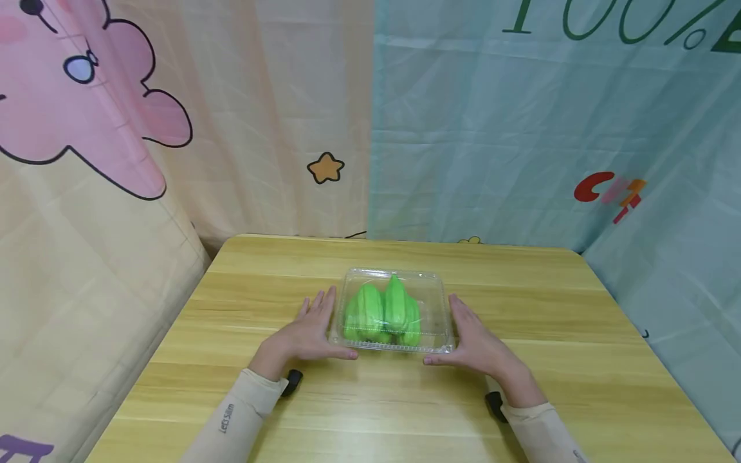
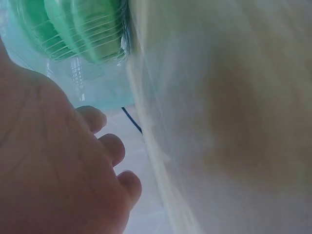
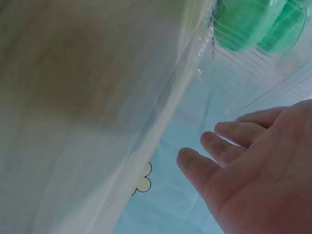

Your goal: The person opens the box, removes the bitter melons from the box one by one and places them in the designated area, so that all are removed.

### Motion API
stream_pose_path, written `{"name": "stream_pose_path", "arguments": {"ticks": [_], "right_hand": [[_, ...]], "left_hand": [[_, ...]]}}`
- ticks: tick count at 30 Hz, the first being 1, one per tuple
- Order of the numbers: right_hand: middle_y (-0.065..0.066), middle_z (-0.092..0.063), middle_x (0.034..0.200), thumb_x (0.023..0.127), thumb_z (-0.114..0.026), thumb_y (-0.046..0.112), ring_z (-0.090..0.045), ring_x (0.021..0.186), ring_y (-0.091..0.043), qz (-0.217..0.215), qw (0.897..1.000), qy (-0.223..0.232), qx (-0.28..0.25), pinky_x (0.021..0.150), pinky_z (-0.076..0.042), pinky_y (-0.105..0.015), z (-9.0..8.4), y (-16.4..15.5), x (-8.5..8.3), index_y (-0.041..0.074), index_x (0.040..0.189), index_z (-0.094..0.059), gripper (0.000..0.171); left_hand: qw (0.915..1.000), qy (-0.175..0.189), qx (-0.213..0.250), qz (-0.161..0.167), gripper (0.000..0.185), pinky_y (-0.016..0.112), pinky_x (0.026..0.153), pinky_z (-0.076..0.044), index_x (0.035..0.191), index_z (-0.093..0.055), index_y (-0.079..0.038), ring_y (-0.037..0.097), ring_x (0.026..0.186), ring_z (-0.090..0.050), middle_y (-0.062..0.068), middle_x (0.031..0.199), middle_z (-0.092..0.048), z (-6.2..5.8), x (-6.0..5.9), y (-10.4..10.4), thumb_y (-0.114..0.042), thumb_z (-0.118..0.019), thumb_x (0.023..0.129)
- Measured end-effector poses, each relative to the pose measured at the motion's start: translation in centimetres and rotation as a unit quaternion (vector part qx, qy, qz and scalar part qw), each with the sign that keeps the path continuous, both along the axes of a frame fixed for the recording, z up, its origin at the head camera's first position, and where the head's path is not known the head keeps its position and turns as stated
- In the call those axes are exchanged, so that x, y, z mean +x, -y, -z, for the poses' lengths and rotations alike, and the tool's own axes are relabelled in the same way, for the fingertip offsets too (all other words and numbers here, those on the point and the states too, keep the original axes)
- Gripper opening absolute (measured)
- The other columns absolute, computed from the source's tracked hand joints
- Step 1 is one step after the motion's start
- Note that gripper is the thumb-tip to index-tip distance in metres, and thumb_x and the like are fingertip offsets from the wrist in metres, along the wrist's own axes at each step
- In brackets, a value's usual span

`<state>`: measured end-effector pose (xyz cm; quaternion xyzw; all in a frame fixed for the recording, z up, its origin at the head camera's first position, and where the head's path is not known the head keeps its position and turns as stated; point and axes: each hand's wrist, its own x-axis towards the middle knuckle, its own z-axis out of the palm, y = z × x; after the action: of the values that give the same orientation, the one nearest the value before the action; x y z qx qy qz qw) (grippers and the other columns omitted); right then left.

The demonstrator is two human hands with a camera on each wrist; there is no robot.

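Observation:
A clear plastic clamshell box (image 1: 434,302) with its lid down lies on the wooden table. Several bright green star fruits (image 1: 370,312) show through it, mostly in its left and middle part. At the box's left side is my left hand (image 1: 307,334), its fingers extended along that side and the thumb by the front left corner. My right hand (image 1: 477,341) mirrors this on the right, thumb by the front right corner. Both wrist views show the ribbed box edge (image 2: 80,78) and green fruit (image 3: 246,24) near the fingers, which are straight or slightly bent.
The wooden table (image 1: 370,411) has rounded back corners. Behind it hang a cream curtain (image 1: 260,128) and a blue curtain (image 1: 475,128) with printed figures. A black wrist device (image 1: 292,382) sits under the left sleeve, and another (image 1: 496,406) by the right.

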<state>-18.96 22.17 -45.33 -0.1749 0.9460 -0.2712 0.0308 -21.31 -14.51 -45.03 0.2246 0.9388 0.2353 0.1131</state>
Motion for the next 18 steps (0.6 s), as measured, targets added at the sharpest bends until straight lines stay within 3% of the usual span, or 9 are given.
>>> {"name": "stream_pose_path", "arguments": {"ticks": [9, 18], "right_hand": [[-0.024, -0.005, 0.165, 0.068, -0.080, 0.072, -0.011, 0.149, -0.044, -0.022, 0.999, 0.032, -0.022, 0.114, -0.022, -0.062, -0.22, -0.29, -0.39, -0.001, 0.160, 0.001, 0.143], [-0.026, 0.002, 0.164, 0.073, -0.084, 0.059, -0.008, 0.149, -0.045, -0.028, 0.996, 0.084, -0.029, 0.116, -0.018, -0.060, -0.86, -0.25, -0.39, 0.000, 0.159, 0.009, 0.140]], "left_hand": [[0.9998, 0.012, 0.015, 0.000, 0.139, 0.053, 0.119, 0.006, 0.159, 0.015, -0.007, 0.034, 0.151, 0.009, 0.015, 0.167, 0.010, 0.33, -0.01, -0.03, -0.077, -0.071, 0.074], [1.0000, 0.002, 0.009, -0.003, 0.137, 0.053, 0.119, 0.005, 0.159, 0.012, -0.005, 0.035, 0.151, 0.006, 0.016, 0.167, 0.008, 0.35, 0.33, -0.25, -0.076, -0.070, 0.076]]}}
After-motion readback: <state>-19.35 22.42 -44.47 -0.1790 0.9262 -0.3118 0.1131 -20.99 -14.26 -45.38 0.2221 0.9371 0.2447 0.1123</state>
